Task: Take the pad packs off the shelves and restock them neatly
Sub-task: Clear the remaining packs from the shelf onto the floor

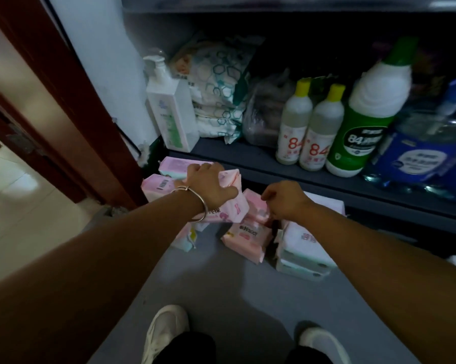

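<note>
So the pink pad pack (228, 199) in the left hand (208, 183) lies long axis from 12 down to 6 o'clock, crinkly wrapper, red print, fingers curled round it. It sits low by the floor (221, 292), under the shelf (247, 156). Right hand (284, 199) at 3 o'clock pinches another pink pack (255, 210), I think, it's dim. Roughly six more packs around. Up at 12 o'clock: two yellow-capped bottles (311, 127), one green bottle (366, 111), one pump bottle (171, 109).
</note>
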